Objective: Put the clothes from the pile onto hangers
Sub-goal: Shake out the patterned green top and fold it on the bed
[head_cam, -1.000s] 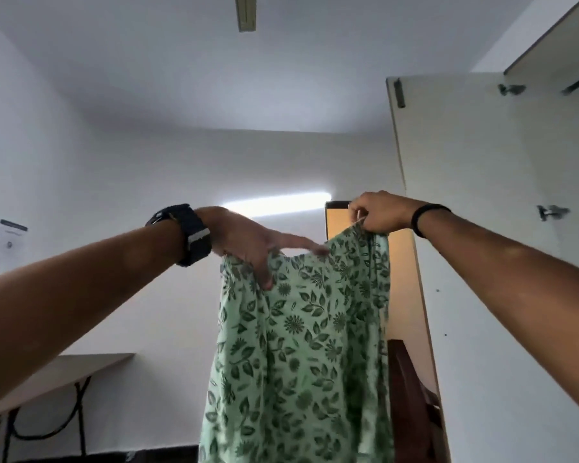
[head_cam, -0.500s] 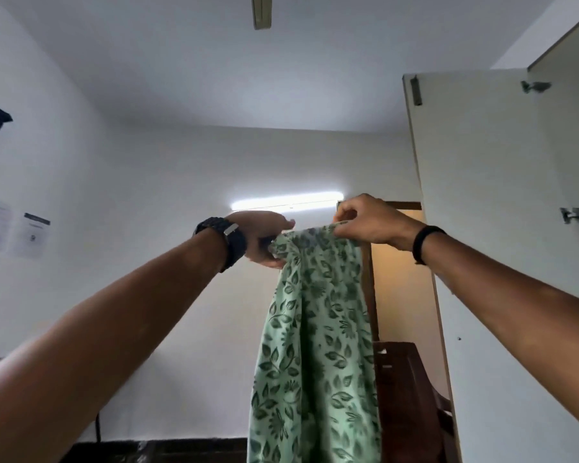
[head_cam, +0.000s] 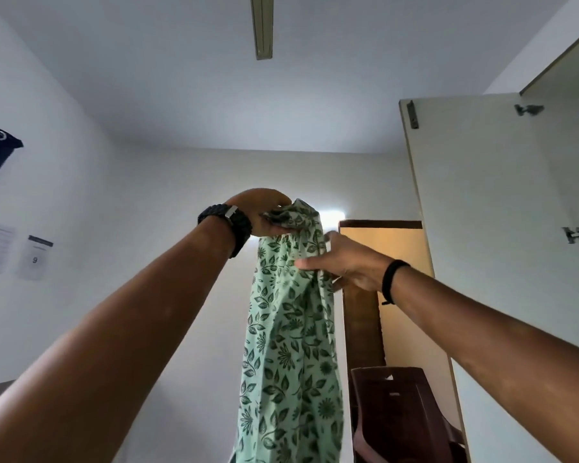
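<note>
You've got the garment (head_cam: pixel 290 345) held up high in front of you: pale green cloth printed with dark green leaves and flowers. Its top is bunched into a tight wad, and the rest hangs straight down in long loose folds, running out of view at the bottom.

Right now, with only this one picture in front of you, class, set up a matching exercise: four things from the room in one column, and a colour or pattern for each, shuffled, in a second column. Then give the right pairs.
Things
1. garment
2. watch
3. chair
4. cupboard door

Colours
A. white
B. dark brown
C. pale green with a dark leaf print
D. black

Pairs: 1-C, 2-D, 3-B, 4-A.

The left hand grips the garment's bunched top; the right hand holds the cloth a little lower down.
</note>
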